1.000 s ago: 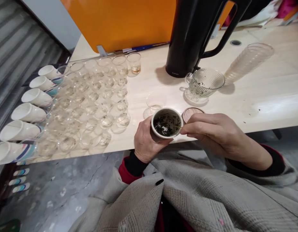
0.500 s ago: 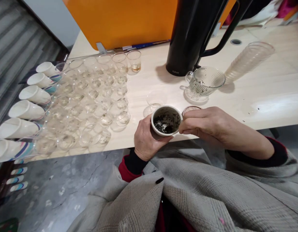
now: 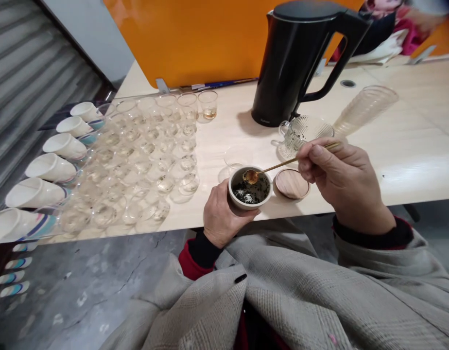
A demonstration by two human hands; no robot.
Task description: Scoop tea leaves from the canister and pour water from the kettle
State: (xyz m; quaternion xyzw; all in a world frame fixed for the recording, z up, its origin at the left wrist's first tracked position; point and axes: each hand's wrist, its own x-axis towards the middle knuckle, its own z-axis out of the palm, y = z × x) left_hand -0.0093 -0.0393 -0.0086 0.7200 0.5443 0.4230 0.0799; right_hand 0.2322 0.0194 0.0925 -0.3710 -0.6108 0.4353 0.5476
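Note:
My left hand (image 3: 224,211) is wrapped round a small pale cup (image 3: 251,204) at the table's front edge. Dark loose tea leaves (image 3: 250,192) lie inside it. Between the fingers of my right hand (image 3: 337,175) is the handle of a gold-coloured spoon (image 3: 279,165). The spoon's bowl is over the cup's mouth, near the far rim. A round wooden lid (image 3: 292,183) lies flat just right of the cup. Behind it, partly hidden by my right hand, stands a ribbed glass cup (image 3: 306,131) with bits of leaf in it. A clear plastic cup (image 3: 237,156) stands behind the pale cup.
Rows of clear plastic cups (image 3: 151,165) with a little in each fill the table's left. Paper cups (image 3: 51,166) line the far left. A black kettle (image 3: 293,68) stands at the back. A stack of clear cups (image 3: 368,108) lies at the right, before an orange divider (image 3: 195,39).
My right hand has risen and moved right from the cup's rim, and the gold spoon now shows over the cup. The wooden lid is uncovered. The view has tilted up slightly.

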